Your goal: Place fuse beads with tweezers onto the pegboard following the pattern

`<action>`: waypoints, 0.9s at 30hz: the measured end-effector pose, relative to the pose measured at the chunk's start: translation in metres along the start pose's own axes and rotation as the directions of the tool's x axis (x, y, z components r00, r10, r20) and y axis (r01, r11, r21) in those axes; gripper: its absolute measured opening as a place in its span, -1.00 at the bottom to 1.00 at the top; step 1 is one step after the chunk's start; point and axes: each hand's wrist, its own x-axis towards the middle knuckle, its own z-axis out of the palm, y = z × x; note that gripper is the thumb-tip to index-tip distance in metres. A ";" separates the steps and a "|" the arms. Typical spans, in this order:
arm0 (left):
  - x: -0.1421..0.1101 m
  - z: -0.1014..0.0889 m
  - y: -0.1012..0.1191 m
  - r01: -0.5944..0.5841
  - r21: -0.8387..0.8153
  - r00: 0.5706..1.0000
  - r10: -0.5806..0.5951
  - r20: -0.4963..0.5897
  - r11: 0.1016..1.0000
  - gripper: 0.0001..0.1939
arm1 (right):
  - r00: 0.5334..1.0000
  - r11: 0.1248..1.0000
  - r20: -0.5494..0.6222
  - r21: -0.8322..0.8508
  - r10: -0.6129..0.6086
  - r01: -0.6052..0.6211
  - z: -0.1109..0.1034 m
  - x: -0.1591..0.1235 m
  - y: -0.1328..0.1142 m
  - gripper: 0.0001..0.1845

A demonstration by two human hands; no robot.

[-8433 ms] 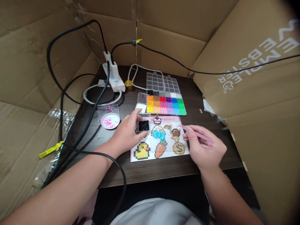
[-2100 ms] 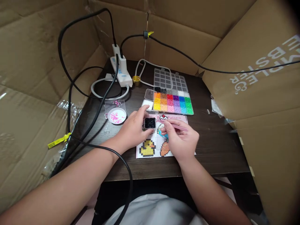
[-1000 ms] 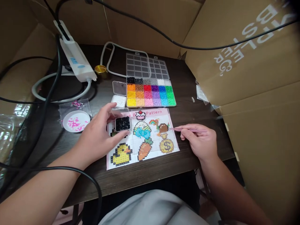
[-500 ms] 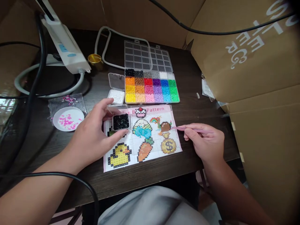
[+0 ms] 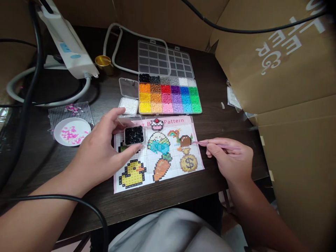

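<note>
Now that pink tweezers [image 5: 203, 143] have shifted from the black beads [image 5: 134, 135] to the brown bead figure [image 5: 185, 140]: right hand [image 5: 232, 159], pinching tweezers; left hand [image 5: 97, 148], gripping open clear bead box [image 5: 133, 144] at the pattern sheet [image 5: 174, 174]; multicolour bead organizer [image 5: 157, 113] beyond.

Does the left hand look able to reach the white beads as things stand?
Probably yes: the white beads lie uncovered close by the left hand, though it is occupied with holding the black bead box.
</note>
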 end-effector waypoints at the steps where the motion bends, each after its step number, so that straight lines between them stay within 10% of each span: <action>1: 0.000 0.000 0.000 0.000 0.000 1.000 0.000 -0.001 1.000 -0.15 | 1.000 1.000 -0.002 0.004 0.003 -0.002 0.000 0.000 0.001 -0.89; 21: 0.000 0.001 -0.001 -0.028 -0.006 1.000 0.028 -0.004 1.000 -0.17 | 0.999 0.990 -0.053 0.143 0.004 0.004 -0.003 -0.001 0.015 -0.93; 27: -0.001 0.002 0.000 -0.051 -0.023 0.999 0.051 0.019 0.998 -0.19 | 0.997 0.969 -0.079 0.245 -0.005 0.024 0.024 -0.002 -0.019 -0.88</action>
